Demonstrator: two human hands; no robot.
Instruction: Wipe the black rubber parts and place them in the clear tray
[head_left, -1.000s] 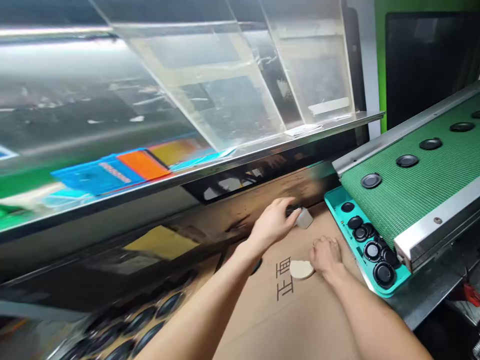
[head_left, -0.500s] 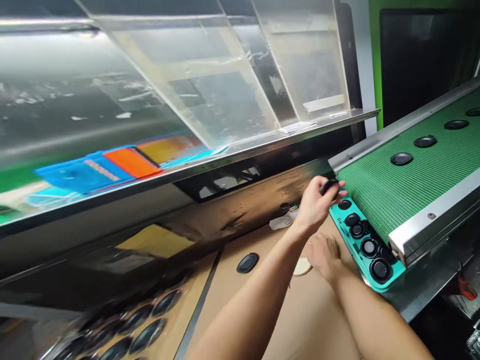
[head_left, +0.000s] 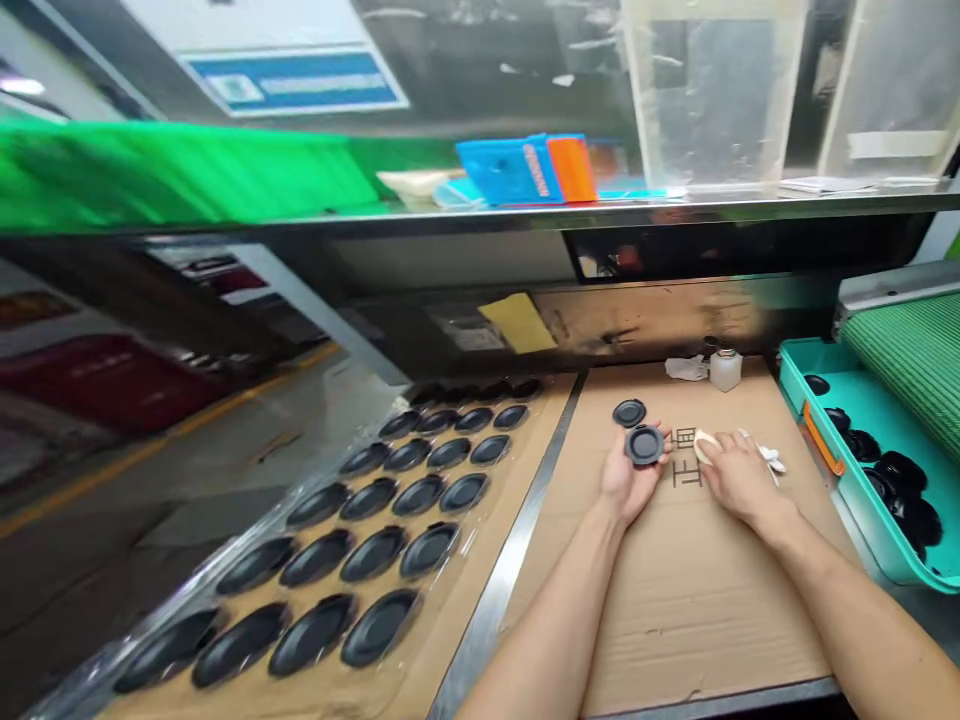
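Corrugated cardboard (head_left: 697,610) covers the work area of the tabletop (head_left: 817,688) directly in front of the operator. Printed characters (head_left: 686,458) appear on this sheet between the two hands.

Left hand (head_left: 626,482): palm turned upward, fingers (head_left: 609,470) gently curled and grasping a black round disc (head_left: 645,445), which sits face up at the fingertips.

Right hand (head_left: 739,480): fingers (head_left: 711,462) clenched on a cream pad (head_left: 703,447). The pad is held just beside the disc, and a small gap remains between them.

A second black disc (head_left: 629,412) lies flat on the cardboard, just beyond the left hand. Farther back stand a small translucent bottle (head_left: 725,370) and a crumpled white cloth (head_left: 686,368), close together. A white scrap (head_left: 770,460) lies just beside the right hand.

To the right, a teal tray (head_left: 795,375) with an orange latch (head_left: 821,437) holds more black discs (head_left: 892,475) and sits below the end of a green mesh conveyor belt (head_left: 911,350).

To the left, past a steel strip (head_left: 502,585), rows of black oval parts (head_left: 375,553) lie on a second cardboard sheet (head_left: 525,400).

Above, a metal shelf (head_left: 480,215) carries a blue case (head_left: 510,172) and an orange block (head_left: 572,168).
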